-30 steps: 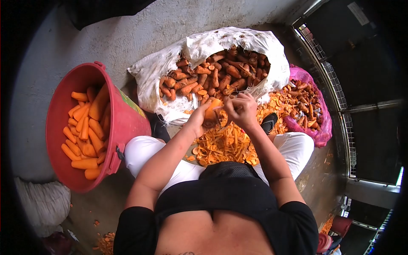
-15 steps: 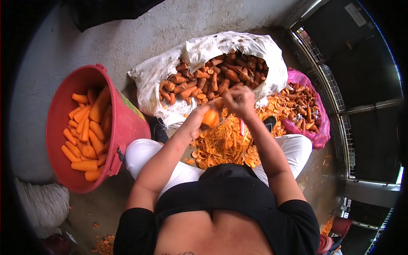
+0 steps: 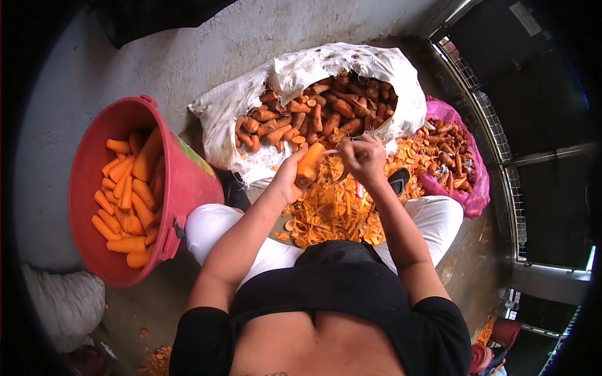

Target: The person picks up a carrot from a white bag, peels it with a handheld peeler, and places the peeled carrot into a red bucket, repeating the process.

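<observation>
Carrot held in the left grip, its far end tilted away from the person and toward the right grip. Left grip: closed around the carrot. Right grip: narrow, fingers curled, index finger toward the carrot; whether it holds a tool cannot be told. Step in hand, as judged: surface work on this one carrot, its visible side bright and smooth. A further stroke would call for a steady left grip and left fingers behind the line of travel.

Below the grips, the heap of peelings lies between the white-trousered knees; these bound sideways travel low down. A red and white item shows at the heap, below the right grip; identity not established.

Left of the left grip, beyond the knee, the red bucket holds smooth carrots. Its near rim and side handle are the edges to clear; the open mouth gives access from above.

Just beyond both grips, the torn edge of the white sack frames rough-skinned carrots; frayed strands could snag. Farther right, the pink bag holds trimmings. Farthest beyond stands the grey wall.
</observation>
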Demonstrator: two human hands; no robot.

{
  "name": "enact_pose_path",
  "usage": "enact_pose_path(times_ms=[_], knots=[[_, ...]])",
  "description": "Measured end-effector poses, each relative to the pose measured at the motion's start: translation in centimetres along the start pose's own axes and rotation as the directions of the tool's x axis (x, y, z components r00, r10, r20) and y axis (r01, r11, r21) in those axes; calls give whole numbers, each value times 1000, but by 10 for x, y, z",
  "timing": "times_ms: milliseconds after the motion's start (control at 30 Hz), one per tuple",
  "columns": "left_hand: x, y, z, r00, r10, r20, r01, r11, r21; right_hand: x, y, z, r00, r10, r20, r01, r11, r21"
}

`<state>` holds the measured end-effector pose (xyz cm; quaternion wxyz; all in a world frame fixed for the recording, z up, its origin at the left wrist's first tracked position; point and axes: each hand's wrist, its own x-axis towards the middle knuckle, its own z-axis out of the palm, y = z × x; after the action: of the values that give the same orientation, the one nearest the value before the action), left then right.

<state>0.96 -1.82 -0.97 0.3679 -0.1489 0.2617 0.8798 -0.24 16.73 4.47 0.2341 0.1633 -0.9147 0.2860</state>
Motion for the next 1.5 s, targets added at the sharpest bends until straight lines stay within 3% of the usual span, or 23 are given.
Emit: enact_pose_path(times_ms=[33, 133, 267, 367, 433, 533, 600, 633, 733, 767, 900, 967, 1067, 1100, 1233, 1333, 1367, 1400, 1467, 1500], knots=[[-3, 1, 3, 994, -51, -100, 55, 998, 32, -1, -9, 0, 996, -69, 60, 68, 998, 6], [-1, -1, -3, 990, -1, -142, 6, 999, 35, 6, -29, 4, 958, -287, -20, 287, 957, 36], [-7, -2, 2, 983, 14, -185, -3, 998, 59, 11, -30, 5, 944, -326, 51, 326, 945, 24], [-18, 0, 17, 991, 22, -133, -21, 1000, 10, 14, -25, 5, 938, -339, 76, 337, 941, 41], [-21, 3, 18, 998, 24, -53, -19, 996, 89, 17, -12, 10, 945, -322, 62, 319, 946, 56], [-25, 1, 16, 999, 29, 20, -32, 986, 164, 30, 26, 10, 987, -160, -2, 159, 982, -98], [-30, 2, 25, 1000, 3, 31, -9, 980, 198, 37, 55, 8, 975, -219, 29, 217, 926, -310], [-33, 4, 29, 998, -15, 55, 3, 977, 211, 35, 65, 9, 996, -41, 79, 67, 930, -360], [-26, 4, 22, 992, -60, 108, 50, 995, 91, 31, 74, 5, 977, 212, -8, -192, 866, -461], [-22, 3, 19, 995, -56, 83, 50, 996, 71, 28, 72, 0, 939, 342, 35, -281, 822, -495], [-1, -3, -4, 999, -35, -23, 36, 998, 51, 11, 47, 2, 876, 476, 79, -465, 876, -125], [2, -5, -2, 993, 5, -117, 6, 996, 91, 7, 15, -4, 984, 128, 124, -124, 991, -41], [5, -7, -5, 980, 21, -199, 2, 993, 119, 7, -12, 1, 975, -213, 69, 212, 977, 29], [-2, -3, -2, 985, 40, -170, -9, 984, 180, 11, -22, -3, 965, -247, 86, 246, 969, 19], [-8, -7, 13, 990, 88, -112, -79, 993, 89, 16, -10, 4, 928, -351, 125, 351, 936, 22], [-13, -6, 10, 993, 106, 41, -112, 975, 194, 24, 20, 6, 961, -276, 28, 278, 958, -67], [-18, -5, 16, 996, 91, -11, -86, 970, 227, 28, 43, 10, 979, -197, -55, 185, 967, -176], [-20, -3, 19, 998, 59, 29, -64, 973, 220, 33, 60, 2, 993, -11, 117, 56, 918, -393], [-25, 0, 21, 995, -6, 103, -15, 978, 206, 29, 103, 2, 999, -52, 4, 49, 899, -434], [-24, 3, 18, 979, -75, 188, 40, 982, 182, 29, 100, -2, 1000, 24, -3, -23, 888, -460]])
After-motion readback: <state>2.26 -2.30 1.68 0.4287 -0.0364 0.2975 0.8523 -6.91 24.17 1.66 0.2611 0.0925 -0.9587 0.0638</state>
